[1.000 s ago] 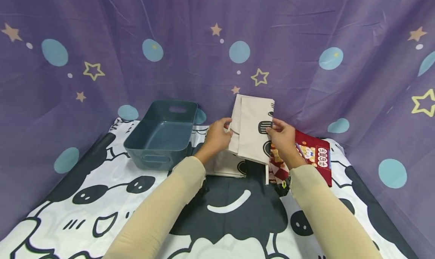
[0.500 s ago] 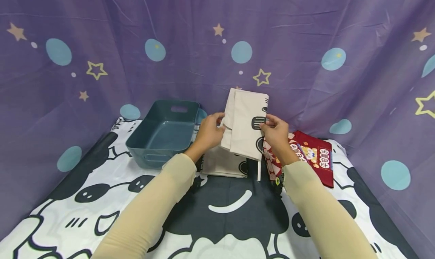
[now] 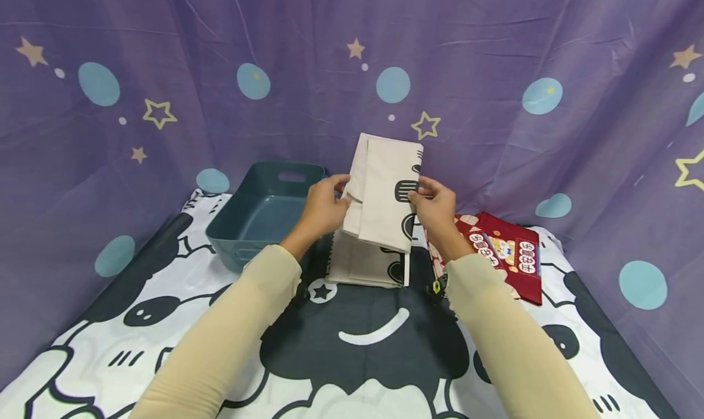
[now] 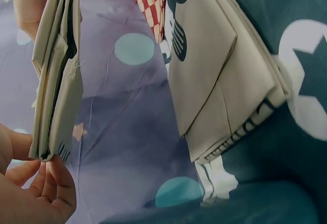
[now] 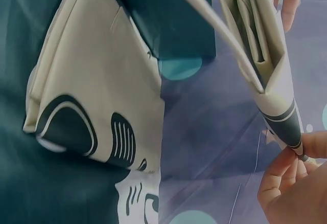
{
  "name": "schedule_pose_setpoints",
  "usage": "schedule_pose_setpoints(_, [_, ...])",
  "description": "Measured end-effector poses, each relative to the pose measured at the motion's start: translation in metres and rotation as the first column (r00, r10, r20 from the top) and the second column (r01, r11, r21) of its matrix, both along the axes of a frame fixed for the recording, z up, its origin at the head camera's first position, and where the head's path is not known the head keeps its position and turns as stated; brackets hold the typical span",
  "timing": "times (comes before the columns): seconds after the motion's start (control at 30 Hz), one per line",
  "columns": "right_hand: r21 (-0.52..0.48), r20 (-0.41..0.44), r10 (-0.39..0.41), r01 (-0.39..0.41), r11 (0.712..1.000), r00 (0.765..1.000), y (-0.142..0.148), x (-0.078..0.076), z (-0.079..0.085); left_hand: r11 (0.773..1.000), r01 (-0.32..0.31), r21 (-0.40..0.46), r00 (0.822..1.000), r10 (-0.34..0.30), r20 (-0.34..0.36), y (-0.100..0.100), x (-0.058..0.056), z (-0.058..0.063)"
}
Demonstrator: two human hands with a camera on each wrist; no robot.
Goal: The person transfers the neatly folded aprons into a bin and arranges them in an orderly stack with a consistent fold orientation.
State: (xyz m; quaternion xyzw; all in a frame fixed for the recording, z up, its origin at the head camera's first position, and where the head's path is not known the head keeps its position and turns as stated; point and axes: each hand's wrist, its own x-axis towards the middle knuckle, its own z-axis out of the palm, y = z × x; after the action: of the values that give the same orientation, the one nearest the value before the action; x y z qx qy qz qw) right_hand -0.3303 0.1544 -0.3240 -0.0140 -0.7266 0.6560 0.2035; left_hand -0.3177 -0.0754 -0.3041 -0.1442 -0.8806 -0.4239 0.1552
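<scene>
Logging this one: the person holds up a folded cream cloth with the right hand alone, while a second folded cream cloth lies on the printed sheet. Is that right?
Not quite: it isn't the right hand alone. The left hand also pinches the held cloth, at its opposite edge, as the head view shows. The rest stands.

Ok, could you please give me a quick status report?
Left hand and right hand pinching opposite edges of raised, folded cream printed cloth. Second folded cream cloth lying below. No obstruction visible.
</scene>
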Motion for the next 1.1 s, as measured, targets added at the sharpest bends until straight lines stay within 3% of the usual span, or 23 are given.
schedule_pose_setpoints(0.33, [-0.004, -0.029, 0.023, -0.023, 1.000, 0.999, -0.021, -0.002, 0.003, 1.000, -0.023, -0.010, 1.000, 0.023, -0.021, -0.022, 0.004, 0.005])
schedule_pose_setpoints(0.57, [-0.018, -0.058, 0.040, -0.041, 0.999, 0.998, -0.034, -0.001, 0.005, 1.000, -0.023, -0.009, 1.000, 0.023, -0.012, -0.037, 0.008, 0.003])
schedule_pose_setpoints(0.8, [0.009, -0.031, 0.050, -0.050, 0.999, 0.998, -0.048, -0.003, 0.001, 0.999, -0.032, -0.017, 0.999, 0.032, 0.010, -0.052, 0.012, 0.002])
schedule_pose_setpoints(1.1, [-0.004, -0.042, 0.082, -0.082, 0.997, 0.996, -0.065, -0.002, 0.000, 0.998, -0.052, -0.034, 0.999, 0.051, -0.008, -0.072, 0.014, -0.003])
